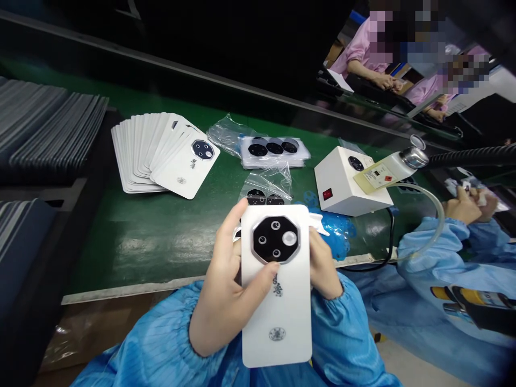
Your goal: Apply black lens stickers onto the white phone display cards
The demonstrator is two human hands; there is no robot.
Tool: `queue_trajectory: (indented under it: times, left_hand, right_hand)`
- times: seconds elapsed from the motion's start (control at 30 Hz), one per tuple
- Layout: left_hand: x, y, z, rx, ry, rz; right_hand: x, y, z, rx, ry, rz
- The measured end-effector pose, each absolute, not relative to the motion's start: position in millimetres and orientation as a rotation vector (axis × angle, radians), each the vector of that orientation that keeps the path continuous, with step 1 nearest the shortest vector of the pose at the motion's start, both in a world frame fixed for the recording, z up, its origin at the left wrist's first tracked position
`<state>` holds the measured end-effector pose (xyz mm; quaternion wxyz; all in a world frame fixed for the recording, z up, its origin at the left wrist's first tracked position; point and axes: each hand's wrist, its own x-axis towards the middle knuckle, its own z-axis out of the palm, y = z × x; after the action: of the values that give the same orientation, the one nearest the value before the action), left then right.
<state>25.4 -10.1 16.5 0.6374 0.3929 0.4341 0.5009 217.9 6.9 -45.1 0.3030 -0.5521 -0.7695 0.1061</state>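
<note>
"One white panel [277, 306]: how does it look?"

"Smooth and round-cornered, with a glossy black octagon [267, 236] near its top, bearing three small rings and one larger pale circle"

"And lower down?"

"Dark lettering [278, 289], then a small oval emblem [277, 334] towards the bottom"

"Where is it?"

"Held face-on before the person's body, at the near edge of the green table [157, 231]. The left hand [226, 290] grips it, thumb across the front"

"The right hand [325, 269]?"

"Behind its right edge, fingers mostly hidden; I can't tell whether they grip"
</note>
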Motion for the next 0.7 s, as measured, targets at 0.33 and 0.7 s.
queue_trajectory:
  times: [0.33, 0.7]
  left_hand:
    - [20.6, 1.5, -10.9, 0.966, 0.937, 1.028]
    - [16.6, -3.7, -8.5, 0.878, 0.85, 1.071]
  right_hand:
    - [217.3, -3.1, 11.0, -1.231, -1.904, 0.145]
    - [216.7, -4.3, 19.4, -1.242, -1.884, 0.052]
